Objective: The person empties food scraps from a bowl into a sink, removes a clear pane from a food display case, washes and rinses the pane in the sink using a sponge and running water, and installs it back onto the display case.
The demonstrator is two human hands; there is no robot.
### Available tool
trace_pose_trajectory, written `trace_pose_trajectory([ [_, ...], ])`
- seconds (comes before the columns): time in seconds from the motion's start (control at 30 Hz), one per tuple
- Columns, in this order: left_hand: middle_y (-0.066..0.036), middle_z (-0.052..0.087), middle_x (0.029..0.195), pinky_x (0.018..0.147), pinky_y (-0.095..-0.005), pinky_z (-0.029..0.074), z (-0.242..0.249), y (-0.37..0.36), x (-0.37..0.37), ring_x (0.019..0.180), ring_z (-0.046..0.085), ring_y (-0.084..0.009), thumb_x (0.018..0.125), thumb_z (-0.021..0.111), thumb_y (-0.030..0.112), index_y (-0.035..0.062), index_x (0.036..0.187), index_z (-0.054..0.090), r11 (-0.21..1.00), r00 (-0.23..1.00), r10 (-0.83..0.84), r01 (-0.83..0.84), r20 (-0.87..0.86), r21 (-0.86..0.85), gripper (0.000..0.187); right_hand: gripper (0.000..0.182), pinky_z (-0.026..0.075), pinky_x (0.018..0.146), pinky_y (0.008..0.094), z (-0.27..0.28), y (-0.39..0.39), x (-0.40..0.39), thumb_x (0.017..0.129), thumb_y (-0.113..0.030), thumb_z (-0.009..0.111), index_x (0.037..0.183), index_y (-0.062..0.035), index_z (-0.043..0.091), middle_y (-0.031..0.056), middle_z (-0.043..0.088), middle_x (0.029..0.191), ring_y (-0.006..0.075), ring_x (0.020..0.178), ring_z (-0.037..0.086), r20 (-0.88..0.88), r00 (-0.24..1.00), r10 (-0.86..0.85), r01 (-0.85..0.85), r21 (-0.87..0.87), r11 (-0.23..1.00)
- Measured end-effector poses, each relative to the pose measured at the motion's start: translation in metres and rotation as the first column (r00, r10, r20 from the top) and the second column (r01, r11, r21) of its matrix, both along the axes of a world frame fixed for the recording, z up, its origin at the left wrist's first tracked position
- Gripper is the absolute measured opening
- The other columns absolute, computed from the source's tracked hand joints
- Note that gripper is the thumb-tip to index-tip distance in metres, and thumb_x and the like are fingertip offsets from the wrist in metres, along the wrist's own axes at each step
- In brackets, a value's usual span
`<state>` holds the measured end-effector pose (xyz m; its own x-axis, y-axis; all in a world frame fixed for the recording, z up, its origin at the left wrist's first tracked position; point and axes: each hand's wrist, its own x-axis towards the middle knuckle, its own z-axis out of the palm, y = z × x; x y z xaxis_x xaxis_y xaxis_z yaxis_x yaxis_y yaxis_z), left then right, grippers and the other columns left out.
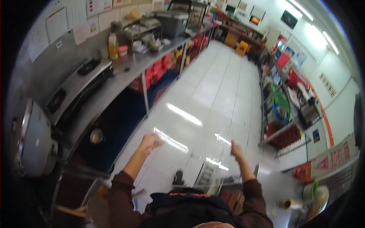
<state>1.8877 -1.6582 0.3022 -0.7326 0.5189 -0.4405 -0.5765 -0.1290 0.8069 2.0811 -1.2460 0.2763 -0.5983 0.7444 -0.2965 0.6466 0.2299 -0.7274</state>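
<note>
Both arms reach forward over the tiled floor. My left hand (149,143) is closed, its fingers curled together. On the other side, my right hand (236,149) is also closed, thumb uppermost. Between them spans what looks like a clear plastic sheet (217,164), showing as sharp, crinkled glints over the floor; its outline is hard to make out. Below the hands, a dark shoe (178,176) shows on the floor. A yellowish roll (292,204) lies on the metal surface at lower right, away from my right hand.
Along the left runs a steel counter (129,68) with a gas stove (78,87), an oil bottle (113,46) and red bins (156,70) beneath. A large metal pot (36,140) stands near left. Crowded shelving (283,102) lines the right. An orange stool (242,48) is far off.
</note>
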Motion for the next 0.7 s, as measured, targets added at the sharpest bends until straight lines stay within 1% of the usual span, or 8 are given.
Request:
trace_pose_trajectory([
  [0.13,-0.014,0.054,0.110,0.068,-0.0291,0.052,0.003,0.093,-0.123,0.090,0.059,-0.0269,0.086,0.046,0.013,0.0009,0.113,0.040,0.998,0.996,0.059,-0.057,0.069,-0.029,0.030,0.045,0.036,0.034,0.0277,-0.016,0.091,-0.133,0.084,-0.042,0.048,0.058,-0.0047,0.047,0.0039,0.042,0.047,0.0142,0.036,0.042,-0.205,0.976,-0.069,0.017,-0.247,0.969],
  [0.27,-0.015,0.054,0.106,0.068,-0.0335,0.052,0.019,0.171,-0.254,0.086,0.059,-0.0333,0.086,0.043,0.011,-0.0013,0.102,0.046,0.988,0.986,0.149,-0.151,0.069,0.025,0.021,0.045,0.036,0.035,0.0271,-0.030,0.173,-0.283,0.084,-0.042,0.048,0.057,-0.0063,0.045,0.0016,0.039,0.046,0.0127,0.035,0.039,-0.159,0.985,-0.066,0.007,-0.347,0.938],
  [0.33,-0.013,0.052,0.103,0.069,-0.0348,0.051,-0.005,0.209,-0.332,0.088,0.058,-0.0358,0.087,0.040,0.011,-0.0019,0.103,0.046,0.989,0.990,0.130,-0.134,0.059,0.069,0.021,0.047,0.034,0.035,0.0256,-0.034,0.213,-0.357,0.081,-0.049,0.049,0.056,-0.0100,0.040,0.0015,0.038,0.047,0.0122,0.036,0.039,-0.147,0.989,-0.019,-0.040,-0.393,0.919],
  [0.43,-0.005,0.045,0.084,0.072,-0.0370,0.051,0.002,0.277,-0.444,0.087,0.058,-0.0368,0.086,0.042,0.011,-0.0022,0.103,0.046,0.984,0.981,0.163,-0.169,0.107,0.050,0.022,0.048,0.032,0.034,0.0255,-0.045,0.276,-0.458,0.081,-0.050,0.049,0.055,-0.0101,0.040,0.0016,0.038,0.046,0.0122,0.036,0.039,-0.170,0.985,-0.017,-0.048,-0.372,0.927],
  [0.53,-0.007,0.047,0.086,0.073,-0.0369,0.051,0.013,0.360,-0.567,0.086,0.058,-0.0358,0.084,0.045,0.011,-0.0031,0.098,0.048,0.994,0.992,0.076,-0.084,0.105,0.075,0.020,0.048,0.029,0.033,0.0253,-0.022,0.354,-0.563,0.081,-0.050,0.049,0.055,-0.0107,0.038,0.0015,0.037,0.045,0.0120,0.036,0.038,-0.174,0.983,-0.060,-0.002,-0.338,0.941],
  [0.57,-0.011,0.050,0.088,0.073,-0.0383,0.051,0.044,0.394,-0.597,0.086,0.058,-0.0343,0.081,0.047,0.009,-0.0040,0.094,0.048,0.994,0.990,0.037,-0.051,0.136,0.100,0.018,0.048,0.027,0.033,0.0251,-0.015,0.378,-0.588,0.081,-0.050,0.049,0.055,-0.0112,0.038,0.0013,0.037,0.045,0.0118,0.036,0.038,-0.141,0.984,-0.104,0.047,-0.359,0.932],
  [0.67,-0.014,0.053,0.088,0.073,-0.0390,0.052,0.032,0.499,-0.718,0.083,0.059,-0.0315,0.078,0.049,0.004,-0.0056,0.092,0.048,0.991,0.998,-0.047,0.043,0.033,0.130,0.017,0.047,0.032,0.034,0.0261,-0.006,0.468,-0.661,0.083,-0.046,0.048,0.055,-0.0089,0.042,0.0025,0.040,0.046,0.0135,0.035,0.041,-0.120,0.982,-0.148,0.098,-0.344,0.934],
  [0.7,-0.020,0.051,0.107,0.080,-0.0343,0.049,0.036,0.538,-0.750,0.094,0.056,-0.0335,0.084,0.044,0.009,-0.0105,0.113,0.039,0.996,0.997,-0.082,0.082,0.004,0.024,0.036,0.047,0.031,0.033,0.0258,-0.008,0.500,-0.682,0.083,-0.046,0.047,0.054,-0.0106,0.040,0.0014,0.039,0.045,0.0132,0.035,0.039,-0.144,0.974,-0.175,0.115,-0.350,0.930],
])
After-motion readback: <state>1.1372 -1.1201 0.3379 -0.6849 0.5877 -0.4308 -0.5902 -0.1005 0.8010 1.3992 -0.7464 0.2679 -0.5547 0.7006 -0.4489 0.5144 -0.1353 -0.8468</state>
